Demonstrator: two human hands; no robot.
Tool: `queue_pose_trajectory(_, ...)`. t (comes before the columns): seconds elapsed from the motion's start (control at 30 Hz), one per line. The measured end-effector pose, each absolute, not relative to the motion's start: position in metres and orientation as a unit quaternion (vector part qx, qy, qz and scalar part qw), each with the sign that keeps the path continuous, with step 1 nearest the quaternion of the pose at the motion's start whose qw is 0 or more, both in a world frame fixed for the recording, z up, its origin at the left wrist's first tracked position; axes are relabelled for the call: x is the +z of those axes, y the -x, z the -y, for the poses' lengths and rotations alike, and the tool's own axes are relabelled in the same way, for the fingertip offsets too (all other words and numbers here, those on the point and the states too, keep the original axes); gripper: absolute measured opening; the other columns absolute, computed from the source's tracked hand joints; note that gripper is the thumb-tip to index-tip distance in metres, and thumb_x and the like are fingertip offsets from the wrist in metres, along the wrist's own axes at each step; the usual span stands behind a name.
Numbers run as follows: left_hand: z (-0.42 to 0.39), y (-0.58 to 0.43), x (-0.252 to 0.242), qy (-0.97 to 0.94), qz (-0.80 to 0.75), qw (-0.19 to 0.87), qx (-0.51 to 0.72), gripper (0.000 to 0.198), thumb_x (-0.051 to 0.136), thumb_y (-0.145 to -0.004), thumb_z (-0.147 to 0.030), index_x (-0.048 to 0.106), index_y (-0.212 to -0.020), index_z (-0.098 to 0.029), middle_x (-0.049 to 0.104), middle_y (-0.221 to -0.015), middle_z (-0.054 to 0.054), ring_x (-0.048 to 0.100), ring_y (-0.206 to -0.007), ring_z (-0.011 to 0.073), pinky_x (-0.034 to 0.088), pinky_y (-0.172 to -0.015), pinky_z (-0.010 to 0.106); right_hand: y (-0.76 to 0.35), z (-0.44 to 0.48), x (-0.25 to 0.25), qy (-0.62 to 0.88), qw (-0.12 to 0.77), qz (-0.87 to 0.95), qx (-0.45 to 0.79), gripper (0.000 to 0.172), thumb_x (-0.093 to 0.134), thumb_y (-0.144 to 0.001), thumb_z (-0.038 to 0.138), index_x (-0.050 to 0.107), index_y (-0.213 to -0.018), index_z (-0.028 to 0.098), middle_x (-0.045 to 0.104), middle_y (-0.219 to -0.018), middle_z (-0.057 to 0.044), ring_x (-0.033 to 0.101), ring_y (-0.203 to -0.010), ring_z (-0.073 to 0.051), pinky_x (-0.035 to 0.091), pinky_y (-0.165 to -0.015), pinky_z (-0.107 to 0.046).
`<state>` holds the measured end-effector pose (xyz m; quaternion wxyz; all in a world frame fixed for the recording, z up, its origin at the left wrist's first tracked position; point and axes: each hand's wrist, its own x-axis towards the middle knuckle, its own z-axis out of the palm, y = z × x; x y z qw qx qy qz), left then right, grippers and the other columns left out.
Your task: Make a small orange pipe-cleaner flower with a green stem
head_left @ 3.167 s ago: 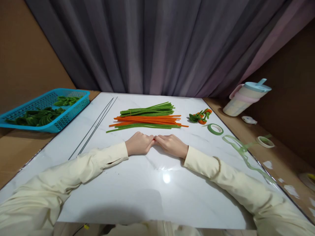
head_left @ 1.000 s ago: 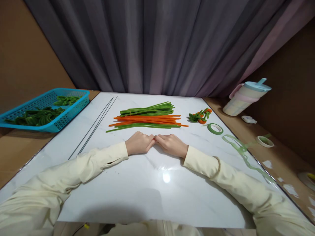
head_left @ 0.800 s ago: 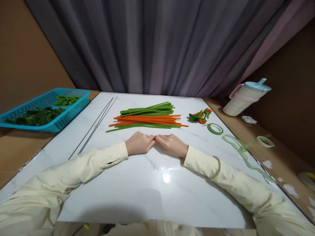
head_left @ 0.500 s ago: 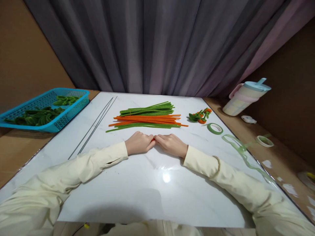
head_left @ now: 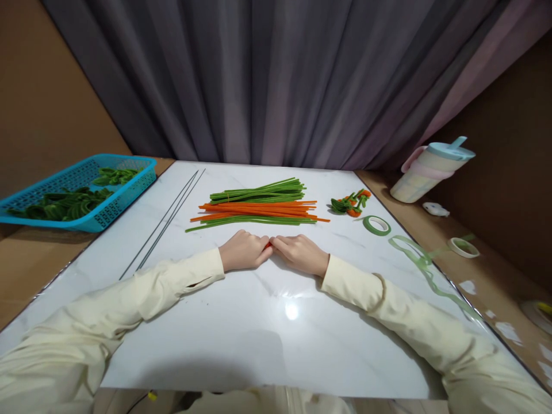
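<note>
At frame centre, I have my left grip (head_left: 244, 250) and right grip (head_left: 302, 255) touching, both pinched on a red piece (head_left: 268, 245), below the pipe cleaners (head_left: 259, 210).

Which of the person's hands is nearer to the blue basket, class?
Left. The left hand is to the right of the blue basket; the right hand is farther right, beyond the left hand.

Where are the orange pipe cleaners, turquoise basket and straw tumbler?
Orange pipe cleaners (head_left: 259, 209), head view: middle of the bundle.
Turquoise basket (head_left: 125, 199), head view: right outer wall.
Straw tumbler (head_left: 416, 181), head view: pale body.
</note>
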<state>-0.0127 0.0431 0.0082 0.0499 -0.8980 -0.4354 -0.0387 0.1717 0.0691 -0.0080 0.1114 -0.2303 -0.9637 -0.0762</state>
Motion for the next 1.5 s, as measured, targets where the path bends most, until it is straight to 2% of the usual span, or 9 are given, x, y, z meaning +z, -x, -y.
queue_pose_trajectory(1.5, -0.0439, 0.0133, 0.0066, 0.897, 0.437, 0.054, -0.035, 0.033, 0.033, -0.090, -0.033, 0.058, -0.082, -0.013, 0.064, -0.062, 0.007, 0.059, -0.052, 0.0199, 0.038, -0.050, 0.028, -0.1718, -0.0688, -0.0079, 0.234, 0.105, 0.964, -0.071, 0.014, 0.036, -0.092, 0.018, 0.049, -0.093, 0.014, 0.060, -0.079, -0.003, 0.052, -0.062, -0.010, 0.021, -0.050, -0.026)
